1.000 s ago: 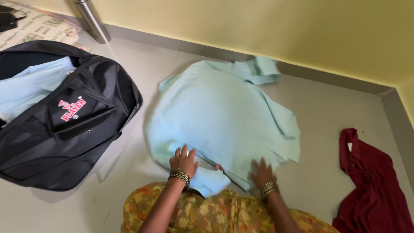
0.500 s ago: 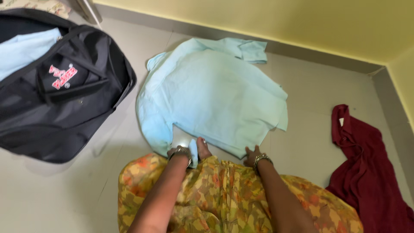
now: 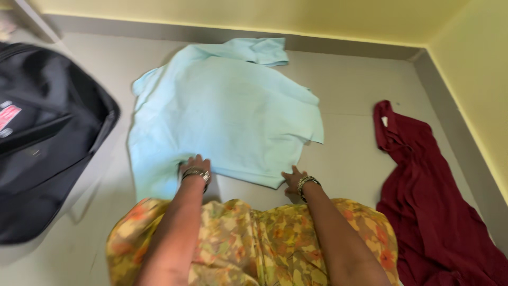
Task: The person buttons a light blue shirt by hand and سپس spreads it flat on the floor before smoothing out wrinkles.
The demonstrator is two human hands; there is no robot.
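While the pale blue shirt (image 3: pixel 222 111) lies spread flat on the grey tiled floor (image 3: pixel 349 90), I watch both hands work its near hem from above. The left hand (image 3: pixel 194 165) rests palm-down on the cloth at the lower left edge, fingers spread and flat, pressing rather than clenching. The right hand (image 3: pixel 292 178) sits at the hem's right corner, fingertips touching the fabric edge; whether it pinches the cloth or only rests there I cannot tell. Beyond the hands the shirt runs away toward the wall, a sleeve folded at the far end. I judge the shirt light, soft and limp, likely to slide and wrinkle on smooth tile, best taken by the hem corners or shoulder seams. Left of the left hand sits a black bag (image 3: pixel 42 137); right of the right hand, a crumpled maroon garment (image 3: pixel 423 201).
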